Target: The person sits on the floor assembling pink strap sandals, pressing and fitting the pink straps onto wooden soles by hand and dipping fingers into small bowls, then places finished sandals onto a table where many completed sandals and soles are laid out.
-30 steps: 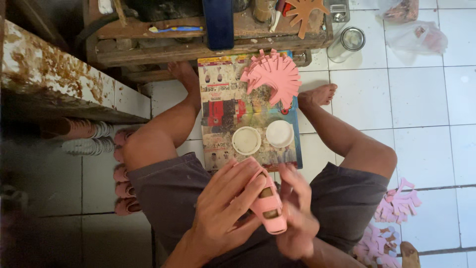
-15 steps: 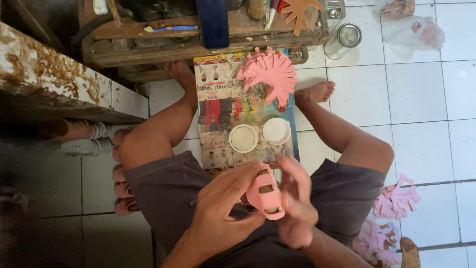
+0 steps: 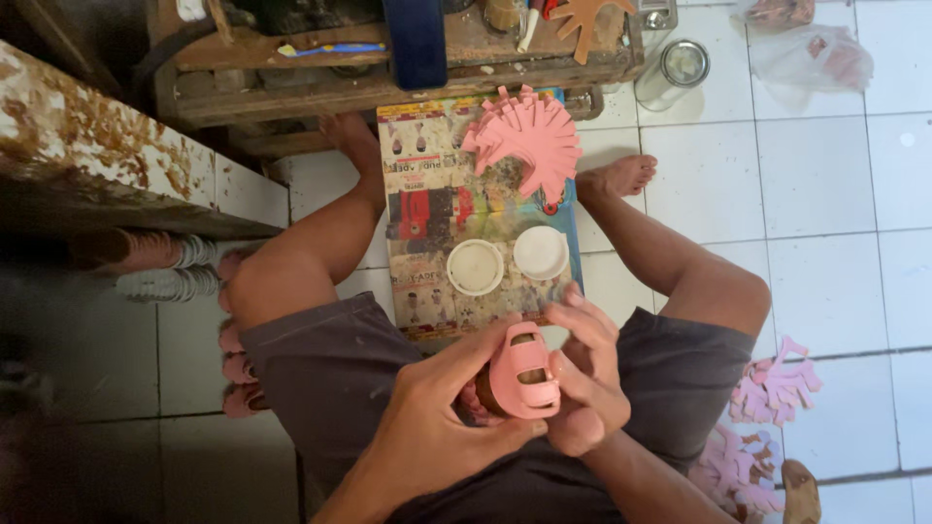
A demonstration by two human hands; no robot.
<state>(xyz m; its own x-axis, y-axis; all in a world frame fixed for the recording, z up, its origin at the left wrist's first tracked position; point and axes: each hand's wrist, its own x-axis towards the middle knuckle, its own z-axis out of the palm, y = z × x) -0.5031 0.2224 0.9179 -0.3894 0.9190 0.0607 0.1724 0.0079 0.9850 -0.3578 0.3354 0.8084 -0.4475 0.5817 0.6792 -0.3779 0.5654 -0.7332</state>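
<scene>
**Pink strap piece on a brown form, held in both hands over the lap**

1. Printed paper sheet (image 3: 427, 209): we see it spread on the tiled floor, just beyond the hands and between the person's legs. It carries the items below.
2. Fan of pink cut-out strips (image 3: 524, 146): lies at the far end of the sheet, well away from the hands. More pink cut-outs (image 3: 772, 388) lie on the floor off to the right of the right hand.
3. Two round white lids or dishes (image 3: 476, 267): side by side on the sheet, near and just beyond the fingertips.
4. Left hand (image 3: 442, 417): we find it wrapped around the work from below and the left, thumb across the top, grasping it.
5. Right hand (image 3: 582, 374): fingers curled and pressing on the right edge of the pink piece, also gripping.
6. Pink strap piece (image 3: 524, 374): between both hands, bent over a brown rounded form (image 3: 500, 398) that is mostly hidden. We judge it light, soft and flexible, likely foam or rubber, prone to creasing or tearing at its cut slots. We would hold it by the broad edges, with the stiffer form carrying the grip.
</scene>
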